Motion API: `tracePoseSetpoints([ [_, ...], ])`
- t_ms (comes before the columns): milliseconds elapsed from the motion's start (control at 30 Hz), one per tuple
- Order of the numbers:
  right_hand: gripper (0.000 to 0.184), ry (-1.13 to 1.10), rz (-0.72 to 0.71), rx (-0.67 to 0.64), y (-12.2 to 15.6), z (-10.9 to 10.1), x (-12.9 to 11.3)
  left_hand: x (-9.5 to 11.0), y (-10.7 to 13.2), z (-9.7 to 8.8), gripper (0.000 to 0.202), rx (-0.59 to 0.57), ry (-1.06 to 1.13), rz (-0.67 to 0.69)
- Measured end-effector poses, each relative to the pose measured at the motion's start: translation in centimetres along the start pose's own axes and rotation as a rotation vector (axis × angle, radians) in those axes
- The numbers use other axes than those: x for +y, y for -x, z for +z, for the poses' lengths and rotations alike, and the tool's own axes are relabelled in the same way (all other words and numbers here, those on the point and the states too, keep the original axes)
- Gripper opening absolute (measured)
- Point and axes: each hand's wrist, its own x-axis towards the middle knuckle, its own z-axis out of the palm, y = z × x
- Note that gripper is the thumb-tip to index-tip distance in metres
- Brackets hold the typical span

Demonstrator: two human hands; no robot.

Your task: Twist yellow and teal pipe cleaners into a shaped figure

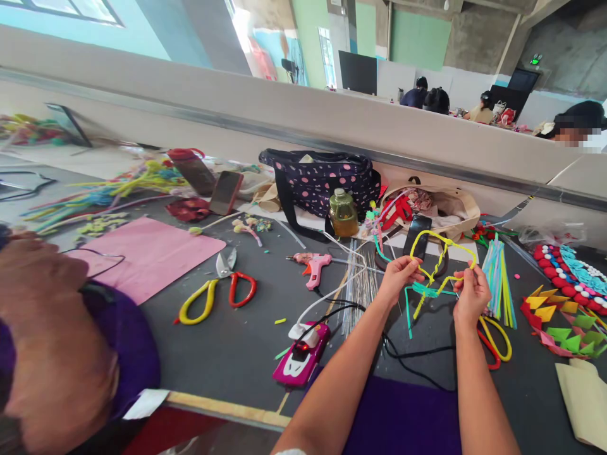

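Between my two hands is a yellow pipe-cleaner shape [444, 242], bent into loops with a twisted stem, held above the dark table. Its left side is pinched by my left hand [402, 275], fingers closed. At its right loop, my right hand [473, 292] is closed on the yellow pipe cleaner. A teal pipe cleaner [423, 290] is wrapped around the lower middle, one end hanging down. Just below my right hand lie scissors [503, 341] with red and yellow handles, partly hidden by my forearm. Silvery wire stems [359, 294] lie left of my left hand.
A pink glue gun [313, 266] and a magenta power strip [303, 357] with cables lie left of my arms. Open scissors [222, 287] rest beside a pink sheet [156, 253]. Behind stand a bottle [343, 213] and patterned bag [322, 174]. Another person's arm [57, 328] is at left.
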Motion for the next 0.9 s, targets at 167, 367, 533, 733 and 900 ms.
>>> tracePoseSetpoints([
  [167,0.04,-0.006,0.061,-0.057,0.0,0.2,0.5,-0.3,-0.1,-0.1,0.036,0.019,0.026,-0.028],
  [367,0.029,0.121,0.209,-0.244,0.8,0.3,1.8,-0.8,-0.4,-0.3,0.032,0.101,0.154,-0.055],
  [533,0.026,0.114,0.277,-0.234,1.3,-0.1,2.1,-1.1,-0.2,-0.3,0.032,0.137,0.204,-0.15],
  [733,0.03,0.099,0.342,-0.204,1.1,-0.4,1.8,-1.5,0.2,0.4,0.033,0.146,0.249,-0.214],
  [900,0.031,0.189,0.367,-0.261,1.1,-0.5,1.8,-1.7,0.2,0.6,0.033,0.184,0.247,-0.211],
])
